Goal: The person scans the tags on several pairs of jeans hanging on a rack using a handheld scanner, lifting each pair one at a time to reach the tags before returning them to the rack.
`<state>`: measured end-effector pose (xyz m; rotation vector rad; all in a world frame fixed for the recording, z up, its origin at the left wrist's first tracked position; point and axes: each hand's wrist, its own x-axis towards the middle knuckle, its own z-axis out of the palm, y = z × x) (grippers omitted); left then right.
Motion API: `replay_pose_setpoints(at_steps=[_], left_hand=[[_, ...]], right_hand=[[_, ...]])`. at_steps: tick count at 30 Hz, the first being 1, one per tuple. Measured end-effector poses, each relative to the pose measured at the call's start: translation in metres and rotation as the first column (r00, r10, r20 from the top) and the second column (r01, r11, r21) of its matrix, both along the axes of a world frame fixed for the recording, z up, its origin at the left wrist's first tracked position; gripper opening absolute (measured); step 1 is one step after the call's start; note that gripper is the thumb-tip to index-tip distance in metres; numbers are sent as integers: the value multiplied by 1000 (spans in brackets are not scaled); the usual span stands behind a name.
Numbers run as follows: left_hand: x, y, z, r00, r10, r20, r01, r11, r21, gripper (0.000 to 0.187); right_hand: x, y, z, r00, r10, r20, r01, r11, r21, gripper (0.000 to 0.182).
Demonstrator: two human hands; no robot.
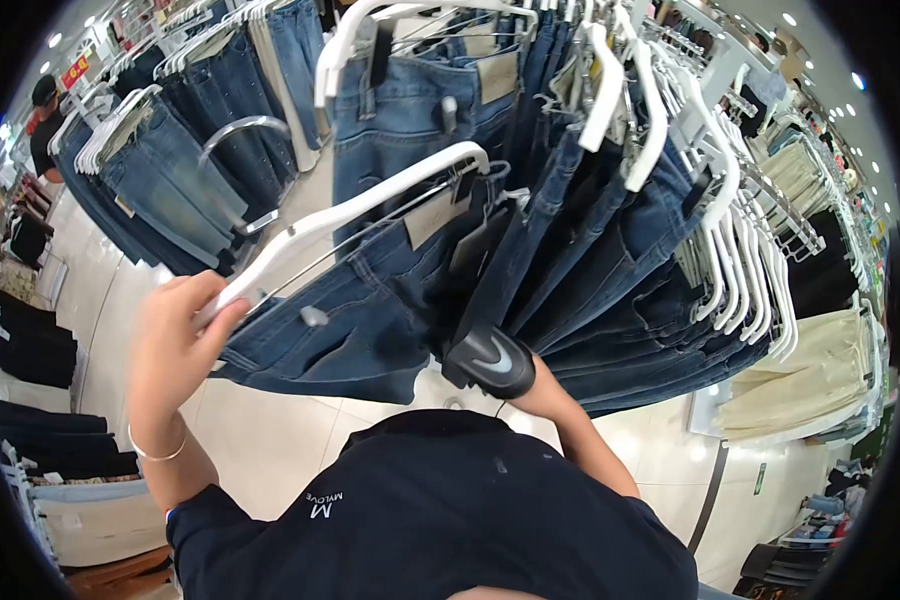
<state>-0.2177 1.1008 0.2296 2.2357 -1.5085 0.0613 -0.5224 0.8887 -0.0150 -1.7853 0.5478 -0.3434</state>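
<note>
White hanger carries dark blue jeans with a tan waistband label and a grey round tag. The fingers of my left hand are closed on the hanger's left end, while its other end reaches the packed jeans at the centre. A black device with a light curved mark covers the wrist area of my right arm, low at the centre against the jeans. My right hand and its fingers are hidden behind the device and the denim.
More jeans hang close together on white hangers to the right. Another jeans rack stands at upper left, near a person in black. Cream trousers hang at the right. Folded dark clothes lie at far left.
</note>
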Motion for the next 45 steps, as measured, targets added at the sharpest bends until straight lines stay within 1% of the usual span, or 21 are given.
replay_pose_setpoints(at_steps=[3,6,7,8,10,11,13,15,16,18,20,21,24,25,29,32,33,36,37,40,45], left_hand=[[3,42,9,986,81,144,-56,984,-169,13],[21,84,14,901,170,399,-33,944,-328,15],[29,98,18,840,177,513,6,942,-335,16],[33,111,19,812,245,530,-22,920,-391,16],[47,132,26,769,297,566,-41,906,-420,17],[52,141,32,723,290,627,-16,914,-405,17],[66,157,37,712,311,630,-36,911,-410,16],[79,170,38,689,333,644,-56,910,-411,16],[84,177,41,669,339,662,-62,912,-404,17],[97,189,47,627,346,698,-53,913,-405,18],[112,201,53,583,352,732,-26,909,-416,19],[120,208,55,573,405,712,-84,894,-441,19],[135,216,60,563,471,678,-169,870,-464,18],[137,216,60,544,470,695,-146,869,-473,18],[153,225,61,555,517,652,-181,840,-512,20],[164,231,59,571,524,632,-164,828,-537,20],[166,232,58,562,523,641,-156,828,-539,20],[171,232,54,554,523,648,-136,825,-549,20],[171,232,54,552,525,648,-132,822,-554,20],[167,230,57,566,531,631,-145,817,-558,19],[158,223,61,533,527,662,-116,820,-560,19]], right_hand=[[18,7,8,999,41,17,-42,998,52,68],[51,22,35,984,29,177,-34,999,27,73],[63,22,29,979,35,202,-29,999,-33,75],[75,22,23,973,41,227,-20,995,-94,76],[97,20,12,991,59,121,-20,954,-300,77],[107,22,12,987,101,127,-57,947,-316,86],[132,31,9,964,210,165,-144,928,-343,95],[148,40,-13,938,284,199,-251,952,-176,84],[155,46,-16,943,303,139,-292,952,-92,80],[170,59,-25,947,267,178,-273,962,6,73],[176,73,2,943,259,208,-264,965,-4,68],[179,79,11,937,252,241,-262,965,10,64],[182,88,19,917,223,331,-206,975,-86,61],[180,89,20,938,222,268,-228,974,-7,62],[174,93,31,918,149,368,-125,988,-87,53],[168,92,39,949,44,312,-75,993,88,51],[165,92,45,948,28,316,-48,997,54,46],[155,90,57,978,4,207,-53,971,232,40],[155,90,56,965,-12,263,-18,993,112,36],[151,84,53,968,-15,250,-5,997,76,48],[141,82,56,972,-63,226,30,989,144,46]])
